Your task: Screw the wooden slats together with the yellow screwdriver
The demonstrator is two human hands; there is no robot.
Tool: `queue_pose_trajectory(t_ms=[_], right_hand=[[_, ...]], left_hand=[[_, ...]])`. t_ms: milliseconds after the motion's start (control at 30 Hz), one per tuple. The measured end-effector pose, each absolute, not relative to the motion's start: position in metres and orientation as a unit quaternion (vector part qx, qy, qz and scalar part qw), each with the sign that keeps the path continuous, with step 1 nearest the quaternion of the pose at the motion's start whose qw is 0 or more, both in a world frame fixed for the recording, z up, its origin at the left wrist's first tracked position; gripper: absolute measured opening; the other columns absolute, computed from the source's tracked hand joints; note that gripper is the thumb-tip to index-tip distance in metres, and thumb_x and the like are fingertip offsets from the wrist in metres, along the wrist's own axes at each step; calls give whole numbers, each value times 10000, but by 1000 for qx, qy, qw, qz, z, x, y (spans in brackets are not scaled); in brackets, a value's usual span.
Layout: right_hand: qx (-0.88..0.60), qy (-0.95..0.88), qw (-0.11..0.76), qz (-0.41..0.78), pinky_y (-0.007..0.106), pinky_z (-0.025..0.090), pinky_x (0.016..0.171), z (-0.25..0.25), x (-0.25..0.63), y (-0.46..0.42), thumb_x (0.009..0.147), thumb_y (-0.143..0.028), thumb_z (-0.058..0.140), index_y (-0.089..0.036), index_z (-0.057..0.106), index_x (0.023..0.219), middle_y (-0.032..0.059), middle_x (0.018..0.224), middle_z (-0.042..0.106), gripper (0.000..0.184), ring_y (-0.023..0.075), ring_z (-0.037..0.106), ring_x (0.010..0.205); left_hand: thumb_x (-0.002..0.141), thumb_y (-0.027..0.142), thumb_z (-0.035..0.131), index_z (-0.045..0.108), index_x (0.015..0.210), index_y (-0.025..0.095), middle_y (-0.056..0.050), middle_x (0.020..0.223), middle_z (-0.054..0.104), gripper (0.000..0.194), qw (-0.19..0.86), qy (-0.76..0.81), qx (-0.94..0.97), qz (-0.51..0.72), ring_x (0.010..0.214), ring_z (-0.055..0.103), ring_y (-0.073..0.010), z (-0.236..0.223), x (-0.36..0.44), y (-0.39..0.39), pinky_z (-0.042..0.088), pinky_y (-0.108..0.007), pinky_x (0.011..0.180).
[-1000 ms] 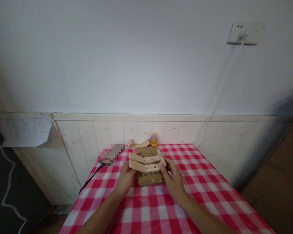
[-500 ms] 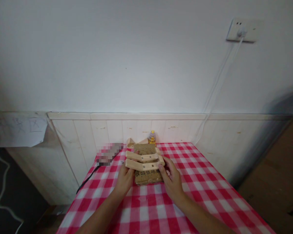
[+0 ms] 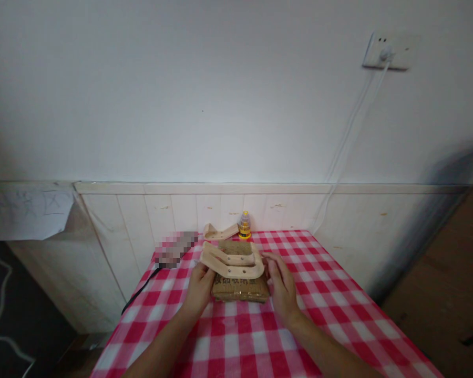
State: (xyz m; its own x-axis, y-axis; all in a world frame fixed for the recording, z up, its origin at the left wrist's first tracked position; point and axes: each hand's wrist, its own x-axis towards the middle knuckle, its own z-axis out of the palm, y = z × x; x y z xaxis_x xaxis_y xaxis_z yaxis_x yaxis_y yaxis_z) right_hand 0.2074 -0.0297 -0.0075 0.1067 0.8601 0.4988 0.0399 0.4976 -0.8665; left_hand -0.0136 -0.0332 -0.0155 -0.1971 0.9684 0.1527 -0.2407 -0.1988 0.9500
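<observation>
Two pale wooden hooks point(image 3: 236, 271), bent up at both ends and drilled with two dark holes, stand side by side over a brown cardboard piece point(image 3: 240, 290) with dark writing and clear tape. My left hand point(image 3: 199, 283) is closed at their left ends, its thumb in front and its other fingers mostly hidden. At the curved right ends, my right hand point(image 3: 281, 283) has its fingers bent round the side, fingertips partly hidden behind the wood. The cardboard lies flat under the hooks on the checked tablecloth.
A third wooden hook point(image 3: 220, 233) lies at the back by the wall, beside a small bottle with a yellow cap point(image 3: 245, 226). A blurred-out flat item point(image 3: 177, 249) with a black strap lies at the left. The red-and-white tablecloth point(image 3: 323, 325) covers the table.
The two hooks have shifted slightly and turned, showing more of their bent left ends. My right thumb has moved off the front of the near hook. The cardboard's front edge shows more.
</observation>
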Motion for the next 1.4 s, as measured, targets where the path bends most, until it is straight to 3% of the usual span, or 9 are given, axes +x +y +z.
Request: queue_pose_trajectory(t_ms=[200, 333, 500, 667, 833, 933, 1033, 1167, 1400], right_hand=[[-369, -597, 578, 417, 482, 616, 934, -4, 218, -16, 865, -671, 789, -256, 834, 1178, 122, 1153, 842, 522, 348, 766, 1062], [-334, -618, 554, 448, 490, 615, 943, -6, 220, -13, 837, -651, 838, -279, 827, 1219, 117, 1190, 842, 533, 348, 771, 1076], [-318, -610, 563, 457, 487, 593, 997, -10, 218, -10, 847, -640, 845, -313, 825, 1219, 96, 1250, 830, 495, 336, 758, 1129], [-328, -612, 561, 451, 477, 600, 973, -11, 219, -10, 840, -656, 843, -294, 820, 1221, 98, 1189, 837, 525, 321, 760, 1069], [-362, -582, 585, 434, 480, 595, 992, -8, 218, -15, 820, -684, 842, -272, 833, 1180, 103, 1202, 838, 547, 337, 756, 1110], [-385, -521, 613, 453, 477, 612, 965, -9, 216, -12, 847, -704, 792, -273, 827, 1201, 102, 1235, 832, 558, 340, 756, 1141], [-398, -478, 609, 492, 463, 627, 918, -11, 214, -4, 820, -651, 799, -256, 849, 1102, 92, 1109, 861, 489, 325, 787, 1043], [-405, -484, 571, 525, 462, 637, 844, -14, 215, 3, 732, -519, 829, -210, 853, 835, 91, 837, 856, 327, 327, 806, 856], [-390, -511, 577, 504, 486, 615, 953, -15, 209, -12, 710, -404, 847, -222, 857, 869, 92, 928, 864, 242, 338, 785, 1005]], left_hand=[[646, 621, 928, 854, 988, 149, -171, 1024, 867, 588, 545, 409, 400, 613, 978, 820, -385, -20, -12, -31, 643, -480, 892], [608, 552, 969, 855, 1010, 150, -170, 1031, 868, 579, 569, 404, 382, 606, 1014, 818, -389, -16, -13, -31, 647, -468, 890], [581, 431, 997, 852, 1097, 166, -166, 1193, 845, 598, 580, 395, 364, 612, 1136, 786, -383, -11, -14, -33, 622, -469, 984], [593, 448, 985, 838, 1170, 160, -172, 1221, 835, 662, 579, 397, 354, 617, 1169, 771, -394, -6, -15, -36, 603, -494, 1024], [693, 513, 951, 780, 1326, 200, -159, 1314, 805, 726, 553, 401, 374, 628, 1173, 773, -358, -5, -14, -39, 605, -469, 1003], [688, 501, 959, 812, 1258, 189, -155, 1253, 827, 666, 558, 384, 386, 626, 1167, 773, -358, -7, -11, -38, 599, -470, 1011], [696, 472, 950, 847, 1151, 174, -154, 1167, 846, 554, 589, 354, 404, 604, 1123, 783, -371, -8, -5, -39, 613, -477, 980], [792, 464, 881, 850, 1149, 186, -141, 1253, 817, 454, 594, 319, 427, 603, 1143, 768, -341, -6, -1, -41, 621, -410, 921], [774, 498, 871, 842, 1134, 150, -153, 1203, 828, 502, 579, 324, 398, 633, 1113, 774, -355, -6, -6, -39, 607, -410, 905]])
